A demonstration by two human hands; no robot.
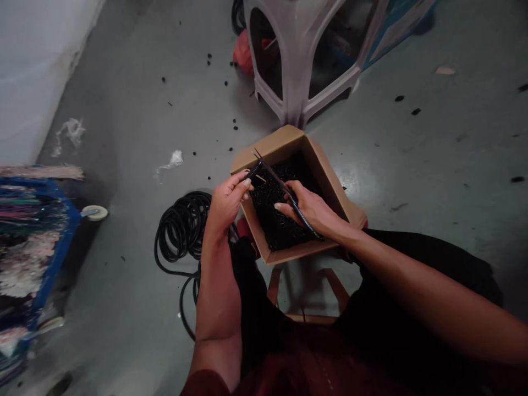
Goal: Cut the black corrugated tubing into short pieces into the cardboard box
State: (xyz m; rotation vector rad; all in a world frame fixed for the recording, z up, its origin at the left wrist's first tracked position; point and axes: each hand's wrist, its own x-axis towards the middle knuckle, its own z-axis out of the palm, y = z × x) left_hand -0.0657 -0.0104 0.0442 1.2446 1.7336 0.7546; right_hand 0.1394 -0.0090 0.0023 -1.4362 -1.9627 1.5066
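An open cardboard box [334, 184] sits in front of my body, holding many small black pieces [274, 212]. Over its left side, my left hand [231, 195] pinches a short black ribbed tube [254, 170]. My right hand [303, 206] is above the middle of the box, its fingers closed round a long, thin dark tool [304, 219]. The tool's narrow end reaches up to the left, close to the ribbed tube; whether they touch is unclear. A loop of tan material [260, 179] shows beside the left fingertips.
Coiled black tubing [177, 228] lies on the floor left of the box. A grey plastic stool [295, 66] stands beyond it. At the far left is a blue wheeled cart [61, 220] with mixed material. Small black bits and a clear plastic scrap [176, 158] lie on the floor.
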